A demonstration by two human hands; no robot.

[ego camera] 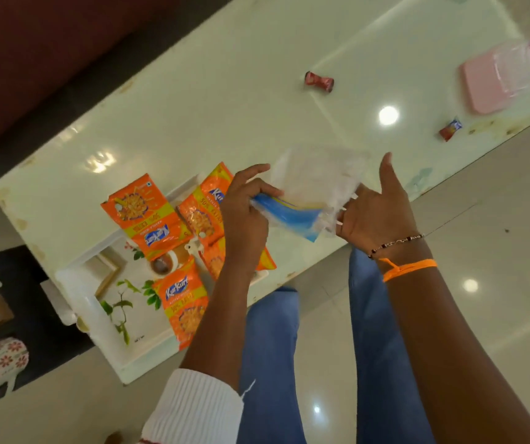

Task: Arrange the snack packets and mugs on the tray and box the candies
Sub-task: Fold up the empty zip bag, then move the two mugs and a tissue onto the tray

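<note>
The clear pouch (315, 177) hangs over the tabletop's (225, 91) near edge. The left hand (244, 206) pinches its blue strip and the right hand's (375, 216) fingers curl on the opposite edge. It looks light, limp and slippery, so the stiffer strip is likely the safest hold.

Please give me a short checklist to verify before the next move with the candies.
1. Hand free for picking: not ok; left hand and right hand both hold the clear bag.
2. Candies boxed: not ok; red candy and second candy lie loose on the table.
3. Pink box open: cannot tell, blurred.
4. Snack packets on tray: ok.
5. Mug on tray: ok.
</note>
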